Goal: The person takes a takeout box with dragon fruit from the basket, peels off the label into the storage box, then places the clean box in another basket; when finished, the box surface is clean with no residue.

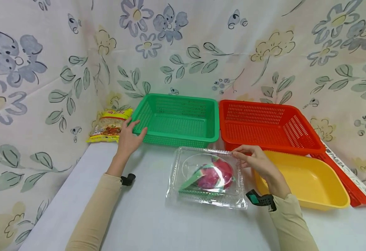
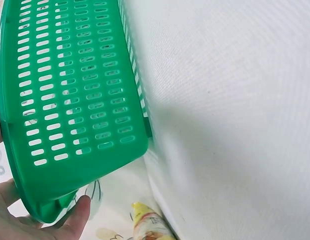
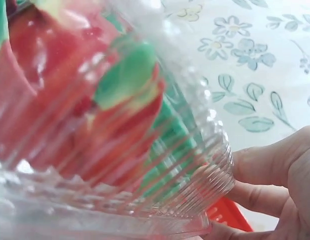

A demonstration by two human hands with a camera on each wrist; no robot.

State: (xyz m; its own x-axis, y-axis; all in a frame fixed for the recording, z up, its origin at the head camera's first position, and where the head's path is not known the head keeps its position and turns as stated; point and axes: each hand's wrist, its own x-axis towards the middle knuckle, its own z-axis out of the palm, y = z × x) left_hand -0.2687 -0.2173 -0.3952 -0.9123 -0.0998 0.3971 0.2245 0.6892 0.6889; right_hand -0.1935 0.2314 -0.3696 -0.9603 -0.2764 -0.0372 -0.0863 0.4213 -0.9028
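My right hand [image 1: 259, 164] pinches the far right corner of a clear plastic clamshell box [image 1: 175, 174], with thumb and fingers on its ribbed edge in the right wrist view. Inside lies a red-pink fruit [image 3: 60, 95] with green-tipped scales, like a dragon fruit, beside a flat green piece [image 1: 190, 182]. My left hand [image 1: 130, 137] is at the near left corner of a green plastic basket [image 1: 176, 137]. In the left wrist view its fingers and thumb hold the rim there, some above and some below. The basket shows nothing inside.
A red basket [image 1: 267, 148] stands right of the green one. In front of it is a yellow tub [image 1: 305, 181], with a red box marked PASTA [image 1: 343, 174] along its right side. A yellow food packet [image 1: 109, 127] leans at the left. Floral cloth [image 1: 183, 45] hangs behind.
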